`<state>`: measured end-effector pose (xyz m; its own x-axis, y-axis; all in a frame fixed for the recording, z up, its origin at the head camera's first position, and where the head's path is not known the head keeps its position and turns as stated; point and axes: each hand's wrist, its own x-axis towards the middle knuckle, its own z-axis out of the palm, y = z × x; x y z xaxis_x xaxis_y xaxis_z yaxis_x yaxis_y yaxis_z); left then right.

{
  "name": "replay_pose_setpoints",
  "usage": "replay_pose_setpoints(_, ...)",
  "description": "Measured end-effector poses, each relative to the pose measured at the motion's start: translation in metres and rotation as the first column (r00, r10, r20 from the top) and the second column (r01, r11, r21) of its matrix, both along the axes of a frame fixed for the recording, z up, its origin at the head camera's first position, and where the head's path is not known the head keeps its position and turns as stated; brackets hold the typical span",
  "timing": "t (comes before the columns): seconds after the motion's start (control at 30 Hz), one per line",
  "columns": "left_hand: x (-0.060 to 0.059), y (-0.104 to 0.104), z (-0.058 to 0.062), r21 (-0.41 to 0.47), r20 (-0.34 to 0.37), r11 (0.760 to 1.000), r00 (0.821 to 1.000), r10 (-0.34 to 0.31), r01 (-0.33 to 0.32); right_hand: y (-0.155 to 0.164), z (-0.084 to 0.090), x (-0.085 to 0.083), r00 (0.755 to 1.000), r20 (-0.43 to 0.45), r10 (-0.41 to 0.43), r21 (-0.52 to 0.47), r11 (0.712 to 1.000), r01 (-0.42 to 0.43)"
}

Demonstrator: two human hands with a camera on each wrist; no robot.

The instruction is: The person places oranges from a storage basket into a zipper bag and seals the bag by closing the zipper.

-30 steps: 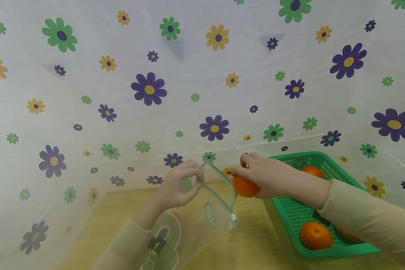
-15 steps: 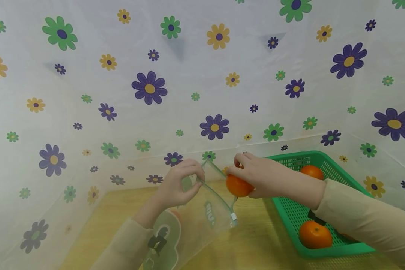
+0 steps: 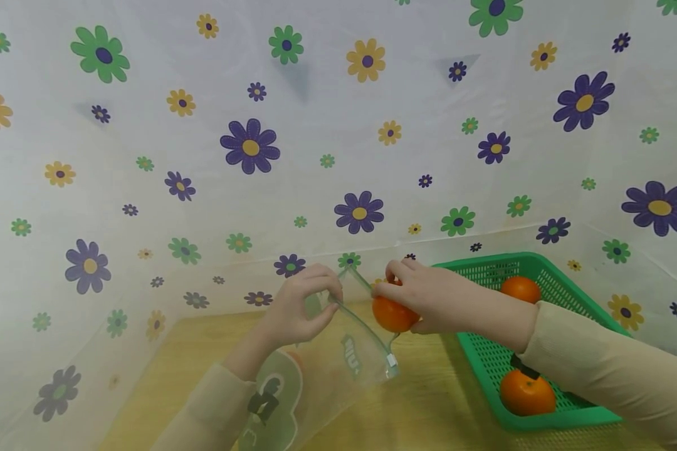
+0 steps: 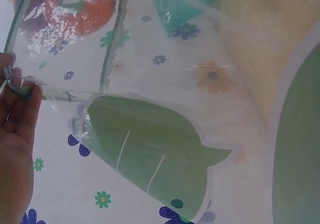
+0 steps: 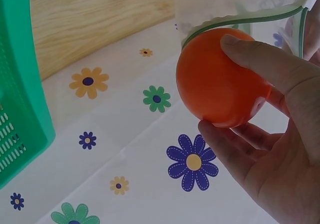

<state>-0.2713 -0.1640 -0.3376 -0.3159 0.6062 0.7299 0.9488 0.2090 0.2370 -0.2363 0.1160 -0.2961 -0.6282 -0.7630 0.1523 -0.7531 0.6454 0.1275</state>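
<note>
My left hand pinched the near lip of the clear zip bag between thumb and curled fingers, holding its mouth open above the middle of the wooden worktop. In the left wrist view the same hand gripped the green zip strip at the bag's edge, and the bag's printed green and orange shapes showed through the plastic. My right hand wrapped its fingers round an orange, thumb on top, and held it right at the bag's open mouth, touching or just beside the far lip; I could not tell which from the head view. The right wrist view showed the orange cupped in that hand with the bag's green-edged rim curving over its top. The green plastic basket stood at the right edge of the worktop, well behind my right wrist, with one orange at its near end and another at its far end. A flowered white sheet hung behind the worktop and along both sides.
</note>
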Motion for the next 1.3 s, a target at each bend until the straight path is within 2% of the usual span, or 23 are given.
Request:
replay_pose_setpoints(0.67,0.003,-0.001,0.01,-0.02,0.016,1.0,1.0,0.02,-0.02,-0.006,0.0,0.001,1.0,0.013,0.01,0.012,1.0,-0.01)
replay_pose_setpoints(1.13,0.003,0.001,0.015,0.008,-0.029,1.0,0.999,-0.012,0.012,-0.009,-0.002,0.003,0.999,0.004,0.038,0.012,0.999,-0.039)
replay_pose_setpoints(1.3,0.002,0.002,0.016,0.014,-0.014,1.0,1.0,-0.017,0.018,-0.009,-0.002,0.004,0.999,0.001,0.045,0.013,0.999,-0.045)
